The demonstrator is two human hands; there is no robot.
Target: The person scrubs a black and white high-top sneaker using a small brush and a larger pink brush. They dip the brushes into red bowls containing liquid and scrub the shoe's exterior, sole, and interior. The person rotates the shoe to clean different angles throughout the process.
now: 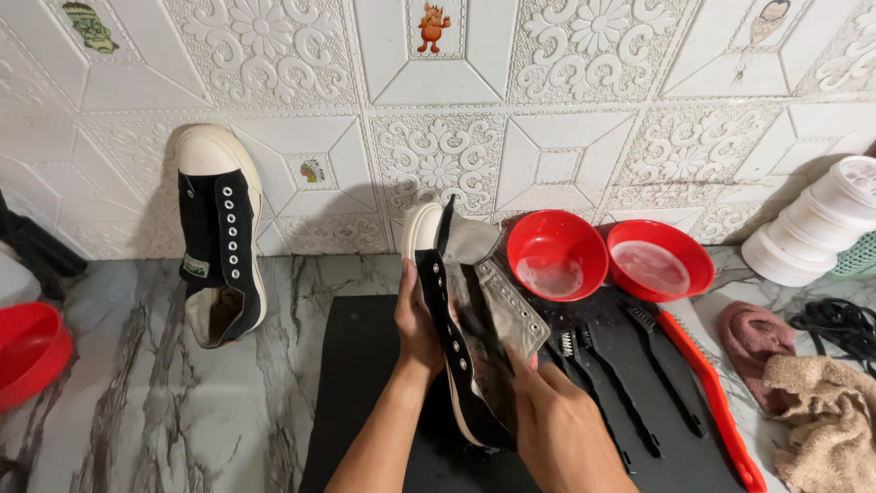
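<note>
A black canvas sneaker point(461, 301) with a cream toe cap and no laces is held upright over a black mat point(365, 383). My left hand point(417, 324) grips its left side near the eyelets. My right hand point(557, 424) holds the lower right part, with fingers reaching into the opened shoe and its grey lining. The matching second sneaker point(219, 237) leans toe-up against the tiled wall to the left, apart from both hands.
Two red bowls point(557, 254) point(659, 258) holding liquid stand behind the mat. Several black brushes point(611, 365) and a red-handled brush point(712, 393) lie on the right. Rags point(826, 411), black laces point(844, 324), stacked white containers point(817, 224) and a red basin point(27, 351) sit around.
</note>
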